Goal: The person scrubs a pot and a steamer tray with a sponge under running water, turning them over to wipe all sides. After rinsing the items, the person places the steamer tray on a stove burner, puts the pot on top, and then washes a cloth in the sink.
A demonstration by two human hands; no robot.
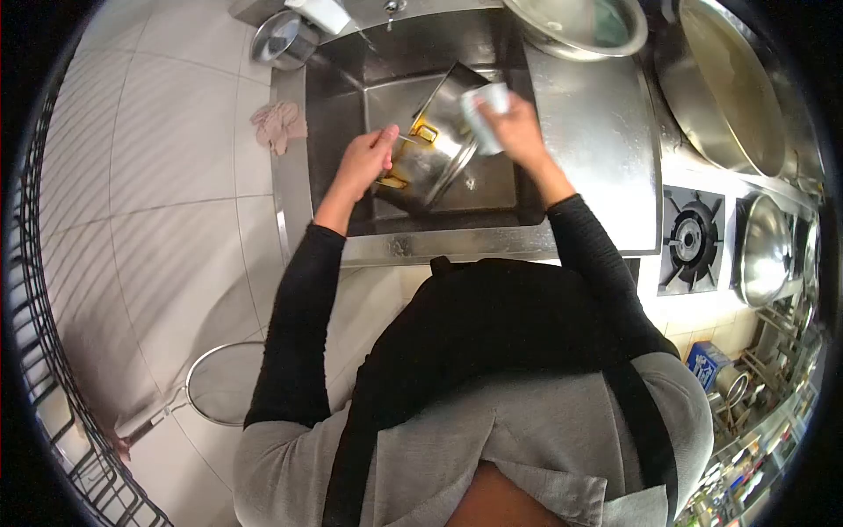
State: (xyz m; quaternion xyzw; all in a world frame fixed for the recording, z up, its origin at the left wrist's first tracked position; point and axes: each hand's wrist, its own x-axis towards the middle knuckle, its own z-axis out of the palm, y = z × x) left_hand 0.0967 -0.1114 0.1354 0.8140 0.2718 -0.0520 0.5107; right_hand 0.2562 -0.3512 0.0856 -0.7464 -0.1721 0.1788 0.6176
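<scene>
A shiny steel pot (428, 161) with brown-yellow stains by its handle fittings lies tilted in the sink (338, 132). My left hand (371, 160) is closed at the pot's left side, around what looks like its thin wire handle. In my right hand (514, 130) is a pale, whitish-green sponge or cloth (486, 119), pressed to the upper right part of the pot near its rim. The hand is slightly blurred, and its fingertips are partly hidden by the sponge.
Beyond the sink's left corner stands a small metal pot (285, 39), with a pinkish cloth (279, 126) on the ledge. Large bowls (580, 44) sit at the back right, near a big pan (729, 88). A gas burner (690, 238) is farther right; a strainer (230, 382) lies lower left.
</scene>
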